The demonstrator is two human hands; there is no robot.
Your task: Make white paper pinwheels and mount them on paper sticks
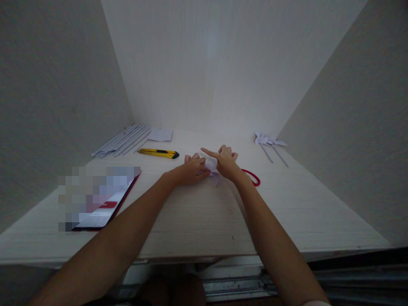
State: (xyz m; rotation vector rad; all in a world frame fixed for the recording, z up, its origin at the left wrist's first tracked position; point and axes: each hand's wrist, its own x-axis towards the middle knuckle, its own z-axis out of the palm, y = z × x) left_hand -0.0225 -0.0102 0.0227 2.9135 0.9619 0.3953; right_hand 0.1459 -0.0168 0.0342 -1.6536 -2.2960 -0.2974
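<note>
A small white folded paper [211,163] lies on the table between my hands, one pointed corner showing toward me. My left hand [193,170] is closed at the paper's left side, fingers bent and pressed down on it. On the other side, my right hand [227,162] has curled fingers at the paper's right edge, with one finger stretched out to the left above it. The hands cover much of the paper, so its full shape is hidden. Beside my right wrist a red loop-shaped handle [255,177] shows, partly behind the forearm.
A yellow utility knife [159,153] lies left of my hands. Behind it are several thin paper sticks [123,140] and a stack of white paper [161,134]. Paper pinwheels [262,138] on sticks rest at back right. A partly blurred, dark-red-edged flat object [95,219] is front left. Walls enclose the table.
</note>
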